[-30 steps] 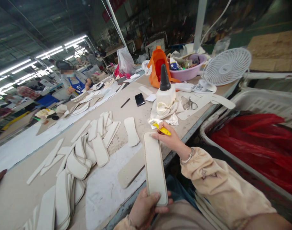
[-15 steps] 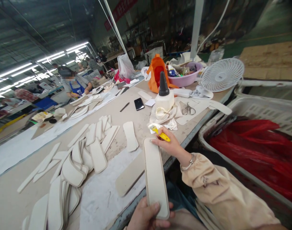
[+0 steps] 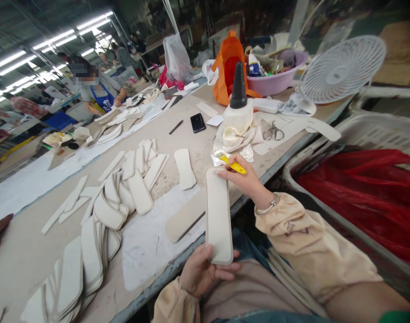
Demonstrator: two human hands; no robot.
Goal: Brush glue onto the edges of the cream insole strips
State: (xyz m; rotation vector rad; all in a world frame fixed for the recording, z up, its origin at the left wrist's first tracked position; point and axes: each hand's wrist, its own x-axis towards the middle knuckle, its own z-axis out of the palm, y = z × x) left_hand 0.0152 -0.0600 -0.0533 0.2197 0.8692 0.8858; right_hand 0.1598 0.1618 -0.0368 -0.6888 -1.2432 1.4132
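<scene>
My left hand [image 3: 205,271] grips the near end of a long cream padded strip [image 3: 218,213] held over the table's front edge. My right hand [image 3: 247,179] rests its fingers on the strip's far end and holds a small yellow-handled brush [image 3: 233,164], its tip pointing left toward a bit of crumpled white paper. Many similar cream strips [image 3: 130,190] lie scattered and stacked on the table to the left.
A glue bottle with a black nozzle [image 3: 238,112], scissors [image 3: 273,132], a black phone [image 3: 197,122], an orange bag [image 3: 230,67], a pink basin [image 3: 275,76] and a white fan [image 3: 341,69] stand beyond. A white crate with red plastic [image 3: 359,179] sits right. Another person [image 3: 97,92] works far left.
The view has shifted and my left hand now shows more fully below the strip. Both hands keep their hold; the strip stays between them.
</scene>
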